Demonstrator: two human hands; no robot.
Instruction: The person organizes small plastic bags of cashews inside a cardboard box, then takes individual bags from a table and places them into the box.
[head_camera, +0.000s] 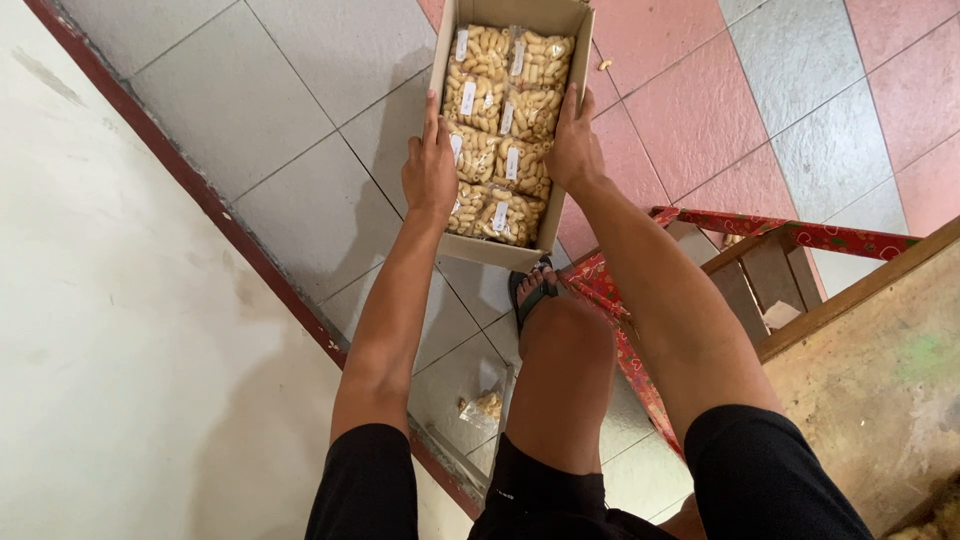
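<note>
Left hand (430, 170) clasps the left wall of an open cardboard box (497, 250), fingers curled over the rim and pressed against the card. Right hand (573, 150) clasps the opposite wall in the same manner, fingers laid along the upper edge with the tips reaching inside. The box is carried between both hands, held out in front of the body above the floor, its long axis pointing away from the person.

Inside the box, clear plastic bags of pale, puffed snack pieces (505, 120) lie flat in two columns, each bag bearing a small white label; they fill the box nearly to the rim.

Below the box, a raised knee (565, 340) and a foot in a dark sandal (530, 295) are seen. One more small snack bag (482, 408) lies on the floor by the leg. The floor (700, 110) is tiled in grey and pink squares. A white wall with a dark red base strip (190, 180) runs along the left. At right stand a red patterned frame (800, 235) and a worn wooden surface (880, 380).
</note>
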